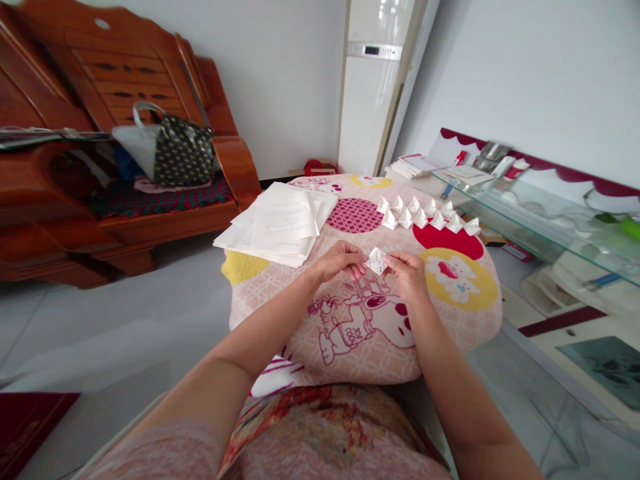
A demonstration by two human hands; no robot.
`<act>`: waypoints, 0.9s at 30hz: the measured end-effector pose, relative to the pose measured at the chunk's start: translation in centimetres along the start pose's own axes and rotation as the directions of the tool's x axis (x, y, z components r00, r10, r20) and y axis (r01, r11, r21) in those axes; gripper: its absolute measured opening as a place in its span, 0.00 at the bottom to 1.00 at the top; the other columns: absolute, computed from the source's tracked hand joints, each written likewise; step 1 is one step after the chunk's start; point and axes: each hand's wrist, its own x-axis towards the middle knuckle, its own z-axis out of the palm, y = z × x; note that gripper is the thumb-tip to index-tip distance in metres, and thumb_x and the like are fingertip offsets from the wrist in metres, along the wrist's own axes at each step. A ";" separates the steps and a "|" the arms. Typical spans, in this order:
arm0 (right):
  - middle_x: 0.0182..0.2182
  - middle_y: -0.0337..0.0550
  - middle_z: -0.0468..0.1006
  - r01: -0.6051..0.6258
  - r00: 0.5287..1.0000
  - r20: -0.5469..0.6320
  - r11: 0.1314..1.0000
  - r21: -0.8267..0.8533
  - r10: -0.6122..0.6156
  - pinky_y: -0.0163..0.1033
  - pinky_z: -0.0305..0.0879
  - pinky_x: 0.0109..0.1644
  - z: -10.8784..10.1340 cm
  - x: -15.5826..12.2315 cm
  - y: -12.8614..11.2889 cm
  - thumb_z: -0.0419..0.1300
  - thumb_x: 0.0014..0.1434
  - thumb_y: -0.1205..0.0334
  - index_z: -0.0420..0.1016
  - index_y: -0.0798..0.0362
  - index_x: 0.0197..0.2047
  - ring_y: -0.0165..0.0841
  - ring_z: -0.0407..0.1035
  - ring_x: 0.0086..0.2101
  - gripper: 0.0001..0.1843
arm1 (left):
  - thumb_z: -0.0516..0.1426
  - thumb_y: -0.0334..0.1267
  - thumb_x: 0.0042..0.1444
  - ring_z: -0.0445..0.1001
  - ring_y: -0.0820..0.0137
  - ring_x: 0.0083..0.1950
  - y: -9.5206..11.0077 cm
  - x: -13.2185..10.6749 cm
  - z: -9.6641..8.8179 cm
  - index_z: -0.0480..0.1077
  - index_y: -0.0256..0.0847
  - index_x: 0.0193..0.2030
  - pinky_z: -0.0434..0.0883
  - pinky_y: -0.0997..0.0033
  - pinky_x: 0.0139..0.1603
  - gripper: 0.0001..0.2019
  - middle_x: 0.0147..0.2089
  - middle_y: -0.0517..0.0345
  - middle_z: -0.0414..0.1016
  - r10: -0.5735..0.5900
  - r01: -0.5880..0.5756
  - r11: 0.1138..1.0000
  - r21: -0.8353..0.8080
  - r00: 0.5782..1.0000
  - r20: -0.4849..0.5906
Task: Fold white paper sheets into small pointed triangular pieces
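Between my two hands is a small folded paper piece (pixel 376 261), white with faint print on it. My left hand (pixel 342 260) pinches its left side, fingers closed. On the opposite side, my right hand (pixel 406 272) grips it between thumb and fingers. Both hands are just above the patterned tablecloth (pixel 295 300). Beyond them, two rows of similar folded paper pieces (pixel 405 217) stand on the cloth with their points up. To the left lies a stack of white paper sheets (pixel 280 223), some showing printed text.
A glass-topped cabinet (pixel 550 227) borders the table on the right, with papers (pixel 413 165) and metal containers (pixel 493 155) on it. At the left stands a wooden sofa (pixel 125 80) holding a dotted bag (pixel 183 150). Behind the table is a tall white appliance (pixel 373 93).
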 end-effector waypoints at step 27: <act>0.17 0.38 0.75 -0.001 1.000 -0.008 0.994 -0.107 0.000 0.36 0.62 0.20 0.3 0.0 0.4 0.71 0.45 0.50 0.78 0.52 0.23 0.30 0.66 0.16 0.14 | 0.72 0.46 0.51 0.76 0.75 0.24 -0.5 0.6 0.7 0.77 0.32 0.31 0.75 0.76 0.29 0.17 0.26 0.56 0.78 0.078 -0.078 0.992 0.099 0.997 0.003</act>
